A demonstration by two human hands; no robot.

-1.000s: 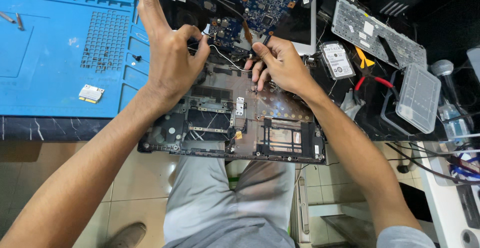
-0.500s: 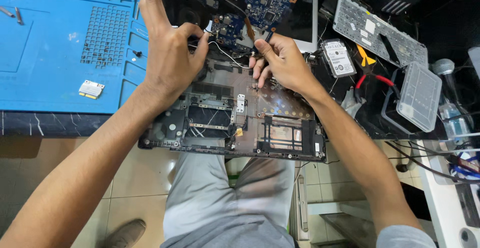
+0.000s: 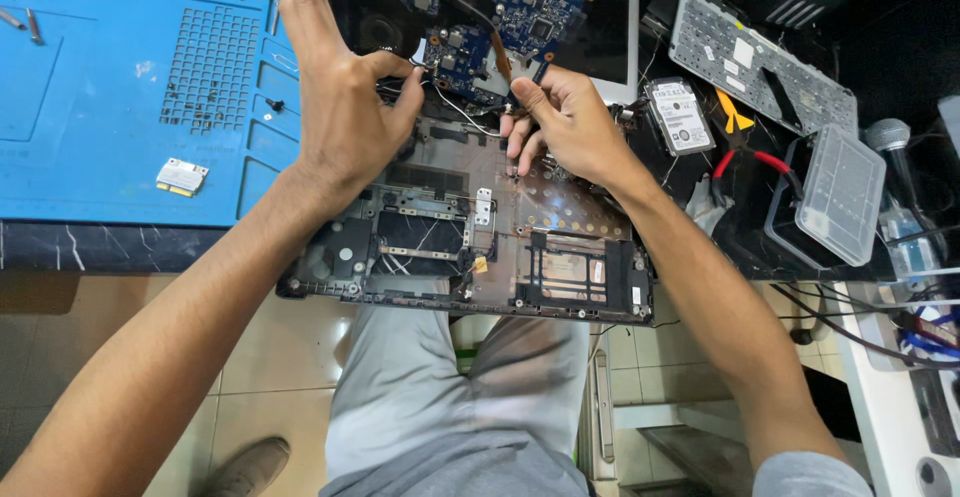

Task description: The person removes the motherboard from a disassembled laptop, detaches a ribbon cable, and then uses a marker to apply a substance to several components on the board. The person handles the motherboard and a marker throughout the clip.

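The laptop base shell (image 3: 470,247) is already stripped to bare plastic and overhangs the bench edge, while the blue motherboard (image 3: 480,7) is tilted up at its far end, gripped at its near edge between thumb and fingers of the left hand (image 3: 345,107); the right hand (image 3: 570,122) is pinched shut on a thin cable (image 3: 465,117) still tying board to shell. A removed keyboard (image 3: 760,62), hard drive (image 3: 680,117), red-handled pliers (image 3: 745,162) and clear plastic box (image 3: 840,192) are crowded at the right, and a blue work mat (image 3: 120,107) with a small wireless card (image 3: 181,177) lies left.
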